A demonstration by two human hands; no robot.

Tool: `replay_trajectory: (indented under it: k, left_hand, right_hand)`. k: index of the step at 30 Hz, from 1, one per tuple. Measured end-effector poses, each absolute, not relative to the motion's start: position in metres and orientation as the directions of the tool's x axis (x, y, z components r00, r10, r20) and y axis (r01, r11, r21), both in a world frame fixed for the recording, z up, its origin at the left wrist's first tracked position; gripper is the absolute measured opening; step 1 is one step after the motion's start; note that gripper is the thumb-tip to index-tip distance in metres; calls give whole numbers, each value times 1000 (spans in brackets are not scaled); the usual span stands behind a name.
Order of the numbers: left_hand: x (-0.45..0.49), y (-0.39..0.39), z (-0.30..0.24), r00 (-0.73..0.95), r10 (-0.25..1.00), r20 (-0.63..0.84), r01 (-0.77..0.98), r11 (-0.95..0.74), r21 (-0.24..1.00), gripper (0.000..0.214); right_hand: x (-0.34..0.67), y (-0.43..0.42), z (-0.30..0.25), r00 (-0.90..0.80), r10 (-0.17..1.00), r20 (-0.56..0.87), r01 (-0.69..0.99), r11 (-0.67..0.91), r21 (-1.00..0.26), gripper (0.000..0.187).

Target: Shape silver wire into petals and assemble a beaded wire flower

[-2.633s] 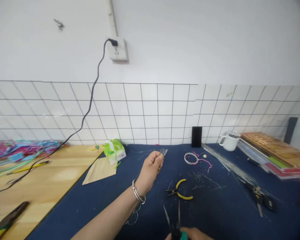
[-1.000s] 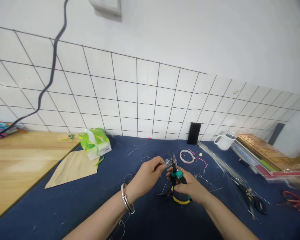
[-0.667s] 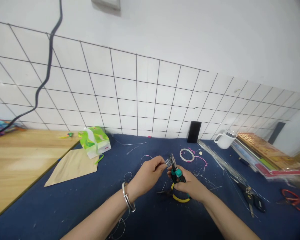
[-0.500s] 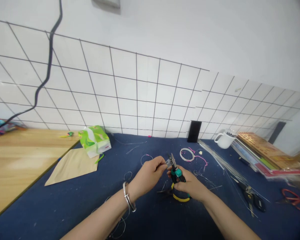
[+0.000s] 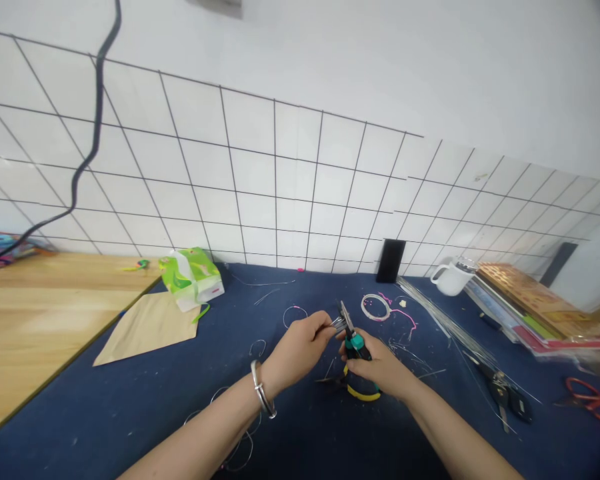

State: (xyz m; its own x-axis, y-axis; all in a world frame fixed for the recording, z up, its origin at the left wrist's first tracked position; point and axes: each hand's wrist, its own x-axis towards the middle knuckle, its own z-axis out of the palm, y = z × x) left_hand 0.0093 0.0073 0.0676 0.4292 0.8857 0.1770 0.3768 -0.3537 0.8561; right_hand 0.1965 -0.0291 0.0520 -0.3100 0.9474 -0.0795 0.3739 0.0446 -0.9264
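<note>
My left hand (image 5: 303, 347), with a silver bangle at the wrist, is closed on a small bundle of thin wires (image 5: 339, 324). Their ends reach right to the jaws of a pair of green-and-black pliers (image 5: 354, 340). My right hand (image 5: 380, 367) is wrapped round the handles of these pliers, jaws pointing up and slightly left. Whether the jaws bite on the wires I cannot tell. Under the right hand lies a second tool with yellow handles (image 5: 363, 393), partly hidden. A white ring with pink cord (image 5: 376, 307) lies beyond the pliers.
Loose wires (image 5: 445, 320) run along the right of the blue cloth, near another tool (image 5: 500, 387) and red scissors (image 5: 587, 400). A white mug (image 5: 449, 279), a black phone-like slab (image 5: 391, 261) and stacked books (image 5: 540, 307) stand behind. A green tissue pack (image 5: 193, 277) sits left.
The pliers' jaws have shifted slightly against the wire bundle, and the handles look a little more open or turned. Both hands stay in nearly the same place; the camera view has tilted slightly.
</note>
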Motion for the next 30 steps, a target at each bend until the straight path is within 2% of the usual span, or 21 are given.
replay_trajectory:
  k: [6,12,16,21,30]
  left_hand:
    - [9,7,67,432,885,176,375,-353,857,19]
    - [9,8,68,458,874,160,389,-359,848,20]
    - [10,8,66,467,872,145,396,-353,848,20]
    - [12,8,62,450,879,156,412,-359,837,19]
    - [13,11,56,427,888,172,445,-371,815,20]
  right_hand:
    - [197,-29,49,-281,959,-38,483,107,-869,44]
    - [196,-28,53,-285,958,-29,508,126,-852,23]
    - [197,-23,46,-292,956,12,515,168,-841,26]
    - [197,-22,37,-285,959,-7,542,155,-826,26]
    - [195,-18,28,-165,986,2,634,108,-766,20]
